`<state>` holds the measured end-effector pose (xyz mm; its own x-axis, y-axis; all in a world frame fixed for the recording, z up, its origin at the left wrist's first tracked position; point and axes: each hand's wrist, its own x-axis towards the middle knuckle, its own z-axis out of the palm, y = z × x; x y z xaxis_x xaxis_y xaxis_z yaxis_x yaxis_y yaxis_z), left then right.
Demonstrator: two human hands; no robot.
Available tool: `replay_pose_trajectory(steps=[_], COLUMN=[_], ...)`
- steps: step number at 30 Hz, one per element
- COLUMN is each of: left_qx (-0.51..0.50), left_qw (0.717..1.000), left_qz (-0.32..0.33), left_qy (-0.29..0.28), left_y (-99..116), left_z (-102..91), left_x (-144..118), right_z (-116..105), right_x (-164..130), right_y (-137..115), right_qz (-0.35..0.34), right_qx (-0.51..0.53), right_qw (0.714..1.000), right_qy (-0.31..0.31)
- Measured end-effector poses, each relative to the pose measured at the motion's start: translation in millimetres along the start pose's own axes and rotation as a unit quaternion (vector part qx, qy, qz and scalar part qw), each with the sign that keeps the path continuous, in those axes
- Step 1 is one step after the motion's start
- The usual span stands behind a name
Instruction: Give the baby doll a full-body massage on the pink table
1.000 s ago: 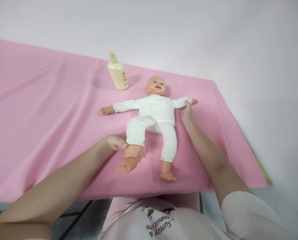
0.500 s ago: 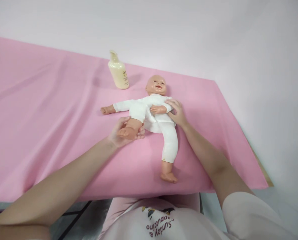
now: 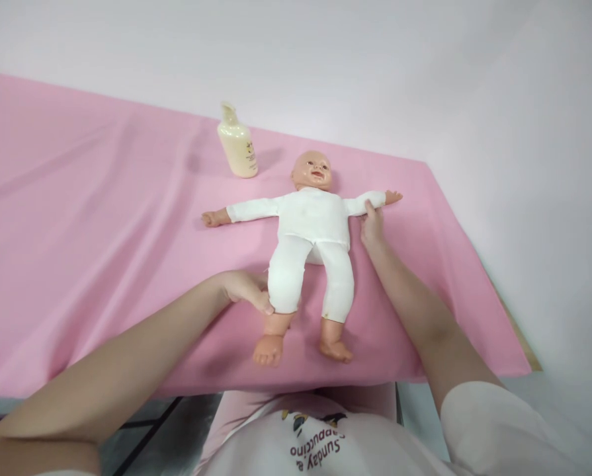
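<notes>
Both arms reach forward, left hand [image 3: 243, 289] and right hand [image 3: 372, 225] with fingers curled in a grip.

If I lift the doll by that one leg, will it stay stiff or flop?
Probably flop. The doll has a soft-looking white cloth body, with only head, hands and feet looking like hard plastic. The left hand grips its lower leg and the right hand its arm; the rest would likely dangle. It looks light.

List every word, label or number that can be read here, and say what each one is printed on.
"Sunday & Cappuccino", upside down to the camera: on the person's shirt; the middle sign is partly hidden.
Small dark print on the cream bottle that stands on the pink sheet: too small to read.
The doll and its white suit: no text.
</notes>
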<state>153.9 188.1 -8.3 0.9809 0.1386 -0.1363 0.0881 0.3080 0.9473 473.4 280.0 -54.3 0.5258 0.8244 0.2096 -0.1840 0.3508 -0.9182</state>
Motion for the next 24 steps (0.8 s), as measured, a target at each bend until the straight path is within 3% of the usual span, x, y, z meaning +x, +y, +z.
replay_pose_trajectory(steps=[2, 4, 7, 10, 13, 15, 19, 24], left_qx=[-0.049, -0.122, -0.214, -0.270, -0.307, -0.295, -0.196, -0.060], left_qw=[0.996, 0.991, 0.968, 0.921, 0.883, 0.895, 0.954, 0.997], left_qz=[-0.028, 0.019, 0.105, 0.134, 0.145, 0.145, 0.134, 0.012], left_qy=[-0.062, -0.045, 0.079, 0.248, 0.324, 0.301, 0.183, 0.041], left_y=[-2, -2, 4, 18, 28, 27, 15, 0], left_z=[-1.6, -2.9, -0.6, 4.7, 5.9, 3.6, -0.6, -0.4], left_x=[1, 3, 6, 8, 6, 5, 1, -1], right_z=[0, 1, 5, 9, 9, 8, 6, 1], right_x=[-1, -6, -16, -24, -25, -22, -13, -1], right_y=[0, -1, -7, -13, -15, -12, -5, -1], right_qz=[-0.030, -0.089, -0.203, -0.288, -0.287, -0.246, -0.128, -0.014], right_qx=[-0.035, -0.093, -0.202, -0.278, -0.277, -0.240, -0.130, -0.022], right_qw=[0.999, 0.990, 0.942, 0.876, 0.878, 0.910, 0.974, 0.999], right_qy=[-0.020, -0.063, -0.176, -0.268, -0.265, -0.234, -0.138, -0.034])
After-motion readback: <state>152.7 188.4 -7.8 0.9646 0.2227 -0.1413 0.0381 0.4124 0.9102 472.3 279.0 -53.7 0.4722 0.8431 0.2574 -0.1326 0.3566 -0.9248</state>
